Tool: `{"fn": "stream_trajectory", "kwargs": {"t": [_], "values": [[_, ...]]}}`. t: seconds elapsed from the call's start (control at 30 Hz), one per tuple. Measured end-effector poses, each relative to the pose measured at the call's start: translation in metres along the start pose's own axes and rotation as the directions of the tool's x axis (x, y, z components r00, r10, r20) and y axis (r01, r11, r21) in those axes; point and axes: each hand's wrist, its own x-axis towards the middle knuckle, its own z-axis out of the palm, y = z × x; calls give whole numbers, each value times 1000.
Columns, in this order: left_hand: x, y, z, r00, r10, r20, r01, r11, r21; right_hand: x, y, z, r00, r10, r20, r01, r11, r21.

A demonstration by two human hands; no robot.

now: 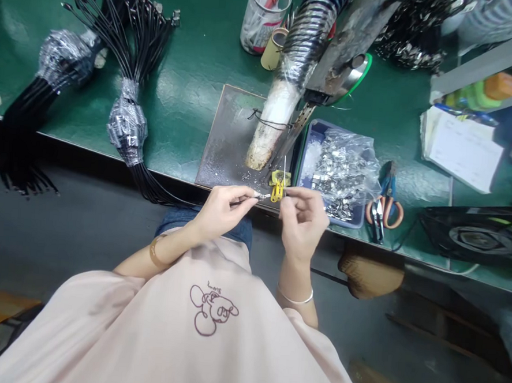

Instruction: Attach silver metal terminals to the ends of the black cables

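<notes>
Cable tip (262, 196), seemingly pinched in left hand (222, 209), near right hand (303, 217).

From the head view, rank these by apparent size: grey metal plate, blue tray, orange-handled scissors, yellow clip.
1. grey metal plate, partly covered
2. blue tray, close to the plate in size, so the top two are unsure
3. orange-handled scissors
4. yellow clip

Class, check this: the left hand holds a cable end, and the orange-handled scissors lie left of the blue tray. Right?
No: the head view shows the scissors right of the blue tray. The left hand does hold the cable end.
</notes>
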Motion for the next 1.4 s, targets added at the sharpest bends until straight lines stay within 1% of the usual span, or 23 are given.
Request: {"fn": "stream_trajectory", "kwargs": {"t": [0.07, 0.1, 0.17, 0.2, 0.23, 0.3, 0.37, 0.4, 0.47, 0.57, 0.63, 0.87, 1.07, 1.17, 1.27, 1.33, 1.4], "values": [[4, -2, -1, 995, -93, 37, 97, 986, -134, -4, 1, 0, 997, -16, -75, 22, 997, 70], [6, -3, -2, 992, -116, 57, 124, 976, -181, -6, 2, 0, 995, -31, -97, 39, 996, 79], [10, -3, -3, 987, -135, 82, 151, 959, -238, -8, 3, 0, 988, -105, -111, 108, 994, 24], [11, -2, -4, 987, -137, 85, 154, 954, -259, -9, 4, 1, 979, -177, -102, 175, 984, -35], [13, -2, -4, 987, -138, 83, 156, 949, -276, -9, 4, 2, 960, -269, -81, 260, 960, -104], [15, 0, -4, 987, -143, 70, 158, 942, -297, -8, 5, 4, 895, -446, -8, 432, 871, -233], [18, 1, -3, 987, -153, 54, 163, 936, -313, -5, 6, 7, 831, -555, 41, 540, 787, -297], [19, 1, -3, 986, -161, 48, 168, 931, -323, -4, 7, 9, 817, -574, 44, 558, 771, -307], [20, 1, -3, 983, -177, 39, 179, 921, -346, -3, 9, 11, 826, -563, 36, 546, 782, -300], [23, -2, -3, 979, -202, 31, 199, 909, -366, -1, 10, 14, 869, -494, 35, 484, 833, -268], [24, -3, -4, 977, -211, 27, 206, 908, -364, 0, 11, 14, 884, -466, 32, 458, 851, -256], [27, -3, -5, 975, -219, 30, 217, 916, -337, 2, 10, 14, 897, -441, 25, 434, 869, -235], [30, 0, -5, 972, -233, 9, 222, 914, -340, 4, 11, 16, 896, -444, 14, 440, 883, -162], [29, 3, -6, 958, -280, 56, 283, 904, -320, 3, 11, 14, 920, -390, 28, 390, 908, -151], [25, 6, -7, 944, -307, 124, 330, 898, -291, 2, 10, 9, 944, -331, 8, 328, 932, -152], [22, 6, -7, 948, -285, 140, 314, 904, -290, 2, 9, 5, 939, -343, -2, 337, 924, -181], [19, 5, -6, 957, -253, 145, 286, 911, -296, 2, 7, 2, 926, -376, 36, 375, 903, -209]]}}
